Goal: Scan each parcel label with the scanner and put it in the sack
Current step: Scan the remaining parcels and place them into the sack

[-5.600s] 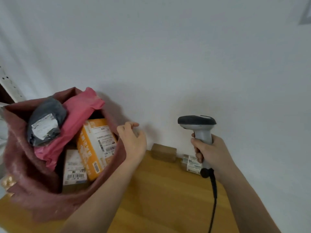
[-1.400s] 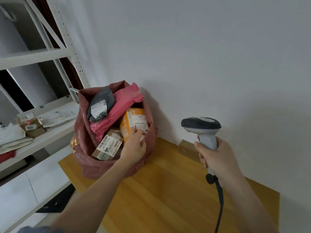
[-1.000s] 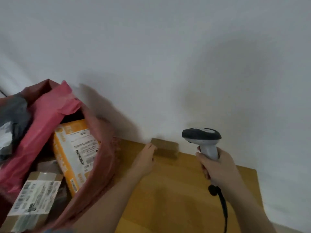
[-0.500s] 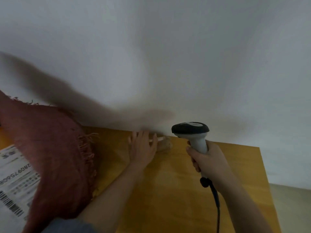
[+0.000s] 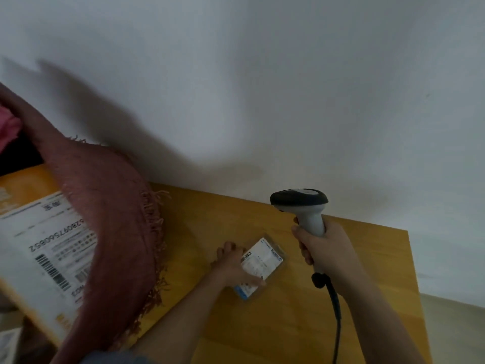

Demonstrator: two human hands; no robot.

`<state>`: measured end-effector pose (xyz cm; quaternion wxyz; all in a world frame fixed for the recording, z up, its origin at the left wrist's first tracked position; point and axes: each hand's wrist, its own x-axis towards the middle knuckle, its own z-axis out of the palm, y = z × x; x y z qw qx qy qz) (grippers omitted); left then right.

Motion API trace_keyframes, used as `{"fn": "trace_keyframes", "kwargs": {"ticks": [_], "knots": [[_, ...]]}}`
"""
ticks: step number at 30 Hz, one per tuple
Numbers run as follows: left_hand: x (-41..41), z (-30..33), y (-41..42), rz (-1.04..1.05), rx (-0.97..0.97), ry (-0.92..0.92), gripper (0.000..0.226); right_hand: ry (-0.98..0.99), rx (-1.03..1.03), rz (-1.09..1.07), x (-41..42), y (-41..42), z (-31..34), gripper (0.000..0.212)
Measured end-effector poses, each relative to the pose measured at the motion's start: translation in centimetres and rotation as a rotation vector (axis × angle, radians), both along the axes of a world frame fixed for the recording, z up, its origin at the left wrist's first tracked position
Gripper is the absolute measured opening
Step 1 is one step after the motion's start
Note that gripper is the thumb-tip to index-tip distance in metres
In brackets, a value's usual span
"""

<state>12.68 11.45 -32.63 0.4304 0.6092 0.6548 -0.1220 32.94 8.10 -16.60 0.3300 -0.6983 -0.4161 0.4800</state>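
Head view: your left hand (image 5: 231, 266) pinches a small parcel (image 5: 259, 267), label up, lying on the worktop (image 5: 367, 258) near its middle. Your right hand (image 5: 325, 253) grips the scanner (image 5: 301, 208) upright just beside it, toward the right edge. The sack (image 5: 110, 219) sits at the left edge, holding an orange parcel (image 5: 39, 245).

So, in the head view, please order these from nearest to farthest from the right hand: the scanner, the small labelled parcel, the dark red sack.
1. Grey handheld scanner with black head: gripped in the right hand.
2. Small white-labelled parcel: on the wooden table just left of that hand, held by the left hand.
3. Dark red woven sack: far left.
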Motion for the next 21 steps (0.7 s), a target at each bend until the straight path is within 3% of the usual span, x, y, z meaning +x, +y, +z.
{"fn": "trace_keyframes", "kwargs": {"ticks": [2, 4, 9, 13, 21], "knots": [[0.3, 0.3, -1.7, 0.050, -0.016, 0.005, 0.110, 0.007, 0.007, 0.002, 0.4, -0.9, 0.8, 0.020], [0.5, 1.0, -3.3, 0.234, -0.030, -0.082, 0.089, 0.011, 0.026, 0.002, 0.9, -2.2, 1.7, 0.023], [0.7, 3.8, -8.4, 0.353, 0.017, -0.097, 0.078, 0.031, 0.102, 0.046, 2.4, -6.2, 4.8, 0.022], [1.4, 8.1, -11.7, 0.567, 0.013, -0.361, 0.066, 0.045, 0.168, 0.102, 3.2, -9.6, 7.7, 0.019], [1.6, 21.2, -18.1, 0.965, 0.296, -0.931, 0.048, 0.094, 0.343, 0.215, 1.1, -15.8, 13.1, 0.018]]}}
